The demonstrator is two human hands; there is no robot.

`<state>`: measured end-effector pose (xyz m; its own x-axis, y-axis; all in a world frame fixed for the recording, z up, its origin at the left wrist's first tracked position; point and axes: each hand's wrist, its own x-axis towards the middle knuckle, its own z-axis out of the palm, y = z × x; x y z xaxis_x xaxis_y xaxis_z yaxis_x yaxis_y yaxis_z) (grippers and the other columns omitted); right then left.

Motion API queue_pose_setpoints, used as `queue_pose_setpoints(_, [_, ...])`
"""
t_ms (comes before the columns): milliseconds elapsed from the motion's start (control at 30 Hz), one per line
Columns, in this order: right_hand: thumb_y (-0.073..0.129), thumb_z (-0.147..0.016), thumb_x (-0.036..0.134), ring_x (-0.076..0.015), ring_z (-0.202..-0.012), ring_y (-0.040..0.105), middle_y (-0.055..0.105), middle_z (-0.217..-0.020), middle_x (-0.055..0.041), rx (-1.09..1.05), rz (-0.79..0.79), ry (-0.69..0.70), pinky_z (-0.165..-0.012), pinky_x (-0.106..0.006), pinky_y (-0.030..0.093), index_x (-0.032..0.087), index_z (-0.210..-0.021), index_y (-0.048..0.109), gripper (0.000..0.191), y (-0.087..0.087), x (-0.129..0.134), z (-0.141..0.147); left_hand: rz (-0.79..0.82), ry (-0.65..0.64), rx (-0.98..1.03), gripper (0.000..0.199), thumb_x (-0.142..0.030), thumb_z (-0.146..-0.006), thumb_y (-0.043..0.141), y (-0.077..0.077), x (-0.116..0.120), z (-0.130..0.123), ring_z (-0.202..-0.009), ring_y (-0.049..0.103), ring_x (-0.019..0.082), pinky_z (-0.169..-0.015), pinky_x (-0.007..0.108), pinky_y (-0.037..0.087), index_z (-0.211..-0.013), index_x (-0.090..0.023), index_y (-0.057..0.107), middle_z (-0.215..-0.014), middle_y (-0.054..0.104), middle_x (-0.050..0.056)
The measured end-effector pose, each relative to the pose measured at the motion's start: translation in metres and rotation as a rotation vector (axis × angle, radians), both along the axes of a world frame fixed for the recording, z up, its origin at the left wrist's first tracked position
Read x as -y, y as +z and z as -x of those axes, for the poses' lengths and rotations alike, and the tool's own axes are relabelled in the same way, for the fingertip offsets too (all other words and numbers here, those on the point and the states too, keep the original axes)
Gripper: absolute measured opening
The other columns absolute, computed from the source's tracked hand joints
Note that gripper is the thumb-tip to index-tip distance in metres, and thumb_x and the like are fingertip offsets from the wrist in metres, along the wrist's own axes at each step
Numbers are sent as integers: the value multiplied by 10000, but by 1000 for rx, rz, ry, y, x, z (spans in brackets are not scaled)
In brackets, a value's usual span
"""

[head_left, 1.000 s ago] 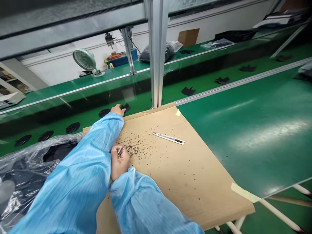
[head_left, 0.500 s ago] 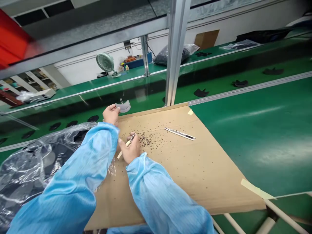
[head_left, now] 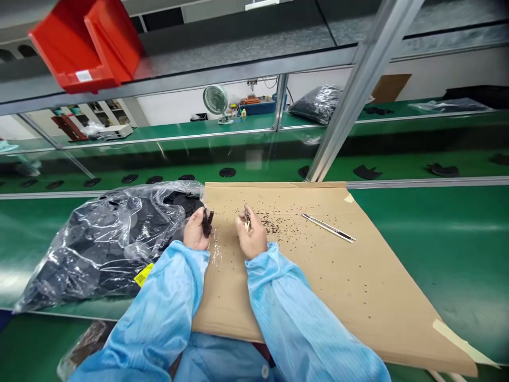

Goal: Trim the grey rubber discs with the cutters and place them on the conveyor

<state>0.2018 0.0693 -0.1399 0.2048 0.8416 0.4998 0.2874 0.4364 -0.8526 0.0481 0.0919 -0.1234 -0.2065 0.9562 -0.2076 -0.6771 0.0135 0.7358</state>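
Observation:
My left hand (head_left: 194, 233) grips a small black curved part (head_left: 206, 223), held edge-on near the left side of the cardboard sheet (head_left: 302, 286). My right hand (head_left: 253, 237) is closed around a slim cutter knife (head_left: 247, 218); its metal end and pale handle show between thumb and fingers. The two hands are apart, over the sheet. Small black scraps (head_left: 274, 225) lie scattered just right of my right hand. A second slim cutter knife (head_left: 328, 228) rests on the cardboard farther right.
Left of my left hand lies a clear plastic bag (head_left: 115, 239) full of black parts. Black parts (head_left: 227, 172) are spaced along the green strip behind. A metal post (head_left: 350, 95) rises at the cardboard's back edge. A red bin (head_left: 87, 48) sits on the shelf above.
My left hand has come down and nearer, beside the bag. A grey-faced curved part was raised in it before; now a black part shows edge-on. My right hand still holds the cutter knife. The view has shifted.

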Motion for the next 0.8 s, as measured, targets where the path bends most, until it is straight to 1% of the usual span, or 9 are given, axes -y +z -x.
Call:
queue_pose_setpoints(67, [588,-813,326,-250,-996,613,621,-1120,-141,114,-3,20,-913,-418,490,160,-1234,545,455,2,4,0,13,-86,26,171,-166,-730,724,1,1,0,-555,585,58,-436,131,425,-872,-165,629,-735,642,-15])
queue_pose_setpoints(167, [609,-793,302,-257,-1001,597,627,-1085,-126,263,-39,48,-905,-412,493,178,-1140,603,369,4,8,1,-21,-174,28,297,-59,-657,738,1,1,1,-699,642,75,-596,138,497,-920,-159,643,-845,677,9])
queue_pose_setpoints(233, [574,-824,293,-244,-960,599,640,-1020,-105,331,-69,60,-882,-397,497,192,-1102,622,300,4,9,1,-70,-203,30,343,-60,-628,756,0,2,1,-763,656,101,-682,179,519,-937,-157,644,-864,684,17])
queue_pose_setpoints(267, [558,-838,295,-239,-938,599,641,-998,-99,363,-80,60,-869,-393,498,196,-1104,622,291,4,8,0,-81,-213,31,355,-76,-620,767,-1,2,1,-768,657,113,-690,197,523,-943,-157,644,-853,684,17])
queue_pose_setpoints(333, [543,-853,307,-235,-896,595,636,-969,-96,425,-93,48,-840,-386,498,198,-1130,616,306,2,8,0,-68,-218,30,374,-104,-616,777,-1,2,1,-722,646,115,-625,199,513,-961,-163,645,-820,679,12])
queue_pose_setpoints(400, [544,-858,320,-229,-848,586,627,-936,-96,489,-108,33,-805,-374,496,198,-1147,617,322,-1,7,-1,-44,-211,35,387,-110,-622,771,-1,2,3,-642,611,94,-510,171,462,-984,-167,648,-804,669,7])
queue_pose_setpoints(467, [553,-857,331,-226,-797,572,617,-888,-93,559,-123,6,-769,-368,489,195,-1148,625,330,-3,6,-1,-23,-206,50,377,-108,-634,760,1,2,4,-584,569,73,-432,154,401,-991,-162,653,-794,654,7])
queue_pose_setpoints(600, [569,-852,344,-230,-760,551,614,-847,-92,671,-150,-28,-749,-374,470,176,-1138,640,339,-4,5,-2,1,-205,70,335,-95,-649,740,4,3,4,-567,538,59,-400,143,362,-970,-145,662,-790,632,15])
queue_pose_setpoints(800, [551,-873,350,-226,-760,564,628,-854,-89,711,-179,-27,-735,-355,459,175,-1133,640,326,0,6,-3,-3,-207,70,322,-92,-640,744,3,3,3,-585,523,61,-402,144,361,-948,-137,665,-803,614,19])
